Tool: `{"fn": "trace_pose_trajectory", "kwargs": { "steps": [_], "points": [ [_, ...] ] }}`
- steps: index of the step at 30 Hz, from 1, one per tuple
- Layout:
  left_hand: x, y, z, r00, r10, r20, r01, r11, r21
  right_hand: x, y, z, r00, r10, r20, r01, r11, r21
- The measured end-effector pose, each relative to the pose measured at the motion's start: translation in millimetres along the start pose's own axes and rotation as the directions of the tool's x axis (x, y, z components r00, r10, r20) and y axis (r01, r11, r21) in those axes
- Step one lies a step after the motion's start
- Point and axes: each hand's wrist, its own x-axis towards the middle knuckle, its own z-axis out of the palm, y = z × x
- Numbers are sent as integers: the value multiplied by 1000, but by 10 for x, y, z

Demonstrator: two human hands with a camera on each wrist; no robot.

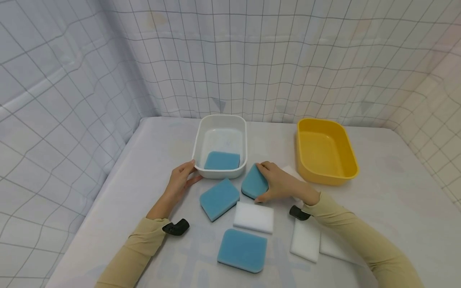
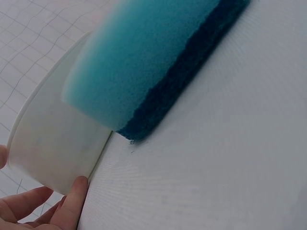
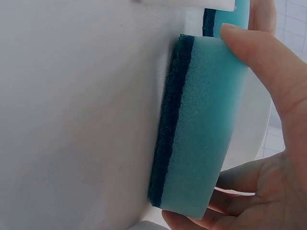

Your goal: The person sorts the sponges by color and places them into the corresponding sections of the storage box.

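My right hand (image 1: 280, 182) grips a blue sponge (image 1: 253, 183) with a dark scouring layer underneath, thumb at one end and fingers at the other. In the right wrist view that sponge (image 3: 204, 124) stands close over the table, dark side toward it. My left hand (image 1: 178, 181) holds the front left corner of a white plastic tub (image 1: 221, 174), with fingertips at the rim and low on the wall. Inside the tub, near its front, lies another blue sponge (image 1: 222, 160). A third blue sponge (image 1: 219, 199) lies askew just in front of the tub.
A yellow tub (image 1: 325, 178) stands at the back right. Toward the front lie a white sponge block (image 1: 253, 217) and another blue sponge (image 1: 242, 251). More white blocks (image 1: 305, 242) lie beneath and beside the right forearm. Grid-patterned curtains (image 1: 252, 60) enclose the table.
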Motion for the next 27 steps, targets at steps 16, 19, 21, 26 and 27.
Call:
{"fn": "trace_pose_trajectory", "kwargs": {
  "steps": [16,19,21,26,27],
  "points": [
    [-32,-10,27,1000,1,-4,-1,1000,-18,-37,53,-51,997,15,-81,-19,999,-47],
    [-33,-9,30,1000,5,-3,-5,1000,-9,-29,60,-88,995,23,-93,-27,999,-39],
    [-35,-10,29,1000,7,-2,-7,1000,-3,-24,63,-113,995,31,-93,-33,999,-26],
    [-42,-11,27,1000,14,0,-14,1000,5,-12,61,-176,995,48,-88,-50,998,-23],
    [-43,-11,26,1000,16,0,-16,1000,5,-11,60,-189,995,51,-90,-54,998,-22]
  ]
}}
